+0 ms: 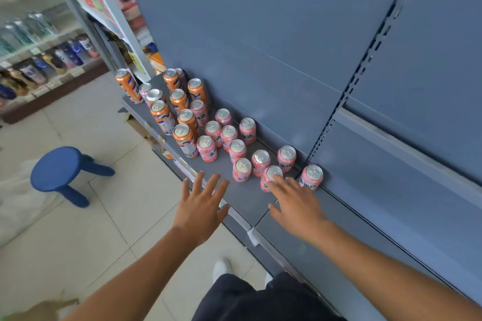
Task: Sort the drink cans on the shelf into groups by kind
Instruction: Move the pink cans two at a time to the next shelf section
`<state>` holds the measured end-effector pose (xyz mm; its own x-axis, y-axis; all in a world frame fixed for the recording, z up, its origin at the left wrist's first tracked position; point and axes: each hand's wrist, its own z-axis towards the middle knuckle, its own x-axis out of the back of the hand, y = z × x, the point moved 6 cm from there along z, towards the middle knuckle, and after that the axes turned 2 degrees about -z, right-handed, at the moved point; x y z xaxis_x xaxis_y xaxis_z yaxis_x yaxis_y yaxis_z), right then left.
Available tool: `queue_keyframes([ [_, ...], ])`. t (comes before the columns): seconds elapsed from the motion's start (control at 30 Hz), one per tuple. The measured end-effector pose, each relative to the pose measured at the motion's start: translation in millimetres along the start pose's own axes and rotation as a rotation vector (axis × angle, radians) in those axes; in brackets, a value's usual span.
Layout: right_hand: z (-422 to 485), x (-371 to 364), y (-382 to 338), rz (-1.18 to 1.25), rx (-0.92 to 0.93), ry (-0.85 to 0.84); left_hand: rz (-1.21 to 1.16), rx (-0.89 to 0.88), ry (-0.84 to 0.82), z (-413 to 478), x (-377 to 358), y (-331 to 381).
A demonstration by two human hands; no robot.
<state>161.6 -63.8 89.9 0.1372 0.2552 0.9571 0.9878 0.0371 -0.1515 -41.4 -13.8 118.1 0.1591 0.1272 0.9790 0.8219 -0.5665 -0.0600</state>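
pink cans [247,131]: upright, mostly nearer on shelf [242,198] | orange cans [185,141]: taller, upright, farther end

Pale tiled floor [78,229], blue stool [56,168] standing on it, grey-blue back panel [247,34], blurred bottle racks [39,60] far left.

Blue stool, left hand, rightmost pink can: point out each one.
Blue stool [56,168]: head view, middle of the round seat.
Left hand [202,207]: head view, back of the hand.
Rightmost pink can [311,181]: head view, side wall below the lid.
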Motion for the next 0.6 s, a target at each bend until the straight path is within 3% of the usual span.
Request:
queue_keyframes([
  [0.37,51.4,-19.8,16.1,0.205,-0.463,-0.083,0.057,-0.226,-0.2,123.2,-49.3,-45.9],
  [0.6,66.7,-42.9,27.0,0.372,-0.678,-0.175,0.107,-0.351,-0.272,168.9,-79.4,-39.9],
])
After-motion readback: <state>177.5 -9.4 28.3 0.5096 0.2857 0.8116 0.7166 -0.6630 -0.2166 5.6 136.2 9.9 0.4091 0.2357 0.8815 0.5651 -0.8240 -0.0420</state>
